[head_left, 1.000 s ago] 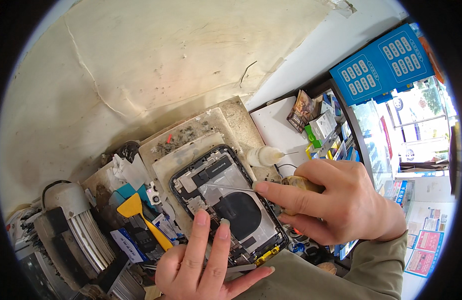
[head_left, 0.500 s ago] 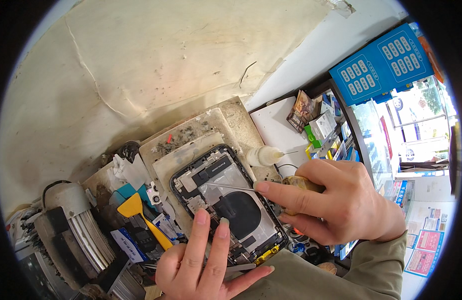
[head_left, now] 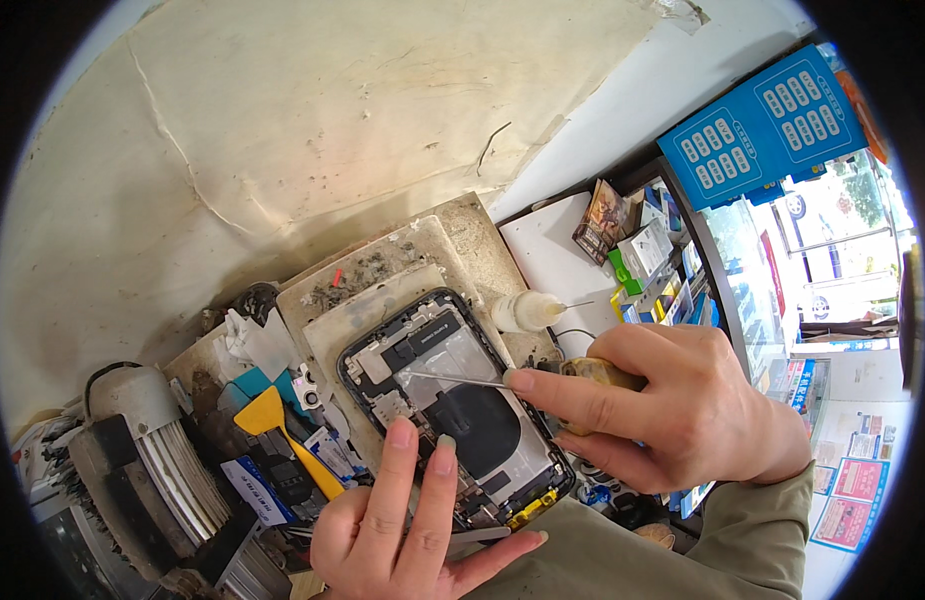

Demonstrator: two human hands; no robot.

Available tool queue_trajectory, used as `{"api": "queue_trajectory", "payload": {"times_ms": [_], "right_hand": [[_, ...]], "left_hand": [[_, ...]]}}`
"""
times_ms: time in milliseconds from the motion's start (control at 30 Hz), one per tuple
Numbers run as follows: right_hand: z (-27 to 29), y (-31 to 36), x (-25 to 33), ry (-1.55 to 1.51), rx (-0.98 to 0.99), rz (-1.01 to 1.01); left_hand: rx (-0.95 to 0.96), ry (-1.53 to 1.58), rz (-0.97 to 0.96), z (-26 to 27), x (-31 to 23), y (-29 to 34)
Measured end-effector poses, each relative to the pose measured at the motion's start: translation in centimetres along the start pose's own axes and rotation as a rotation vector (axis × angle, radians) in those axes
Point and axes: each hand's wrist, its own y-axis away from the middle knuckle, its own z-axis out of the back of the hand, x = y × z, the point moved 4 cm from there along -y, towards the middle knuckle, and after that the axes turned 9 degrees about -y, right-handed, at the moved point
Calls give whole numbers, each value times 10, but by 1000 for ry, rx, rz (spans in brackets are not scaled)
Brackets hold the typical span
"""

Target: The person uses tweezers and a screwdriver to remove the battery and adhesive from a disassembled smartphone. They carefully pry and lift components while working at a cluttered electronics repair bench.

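Observation:
An opened phone housing (head_left: 517, 468) lies tilted on a worn pale block, its inner metal plate, black round pad and small parts exposed. My right hand (head_left: 672, 405) is closed round the thick yellowish handle of a screwdriver (head_left: 452, 378). Its thin metal shaft reaches left across the housing, the tip close to the upper part of the inner plate. On the housing's lower left side rest two fingers of my left hand (head_left: 402, 530), spread apart. A grey metal strip (head_left: 479, 535) shows between that hand's thumb and fingers; whether it is held cannot be told.
Just right of the block (head_left: 322, 345) lies a white bottle (head_left: 527, 311) with a needle tip. A yellow spatula (head_left: 282, 425), crumpled tissue (head_left: 257, 340) and phone parts crowd the left, beside a dusty grey machine (head_left: 152, 450). Small boxes (head_left: 642, 255) stand at the right.
The screwdriver's shaft and my right hand have shifted very slightly, the shaft now lying a little lower near its tip. My left hand stays in place on the phone housing.

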Motion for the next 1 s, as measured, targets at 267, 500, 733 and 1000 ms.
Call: {"api": "queue_trajectory", "payload": {"times_ms": [267, 500, 733, 1000], "right_hand": [[1, 1, 1, 7, -15, -16], [1, 1, 4, -11, 1, -10], [-2, 1, 3, -21, -13, 2], [-2, 1, 2, -14, -22, -3]], "left_hand": [[18, -8, -15, 1, 0, -1], [-158, -7, -25, -13, 3, 12], [-23, -13, -32, -1, 1, 1], [-151, -43, -95, -17, 10, 18]]}}
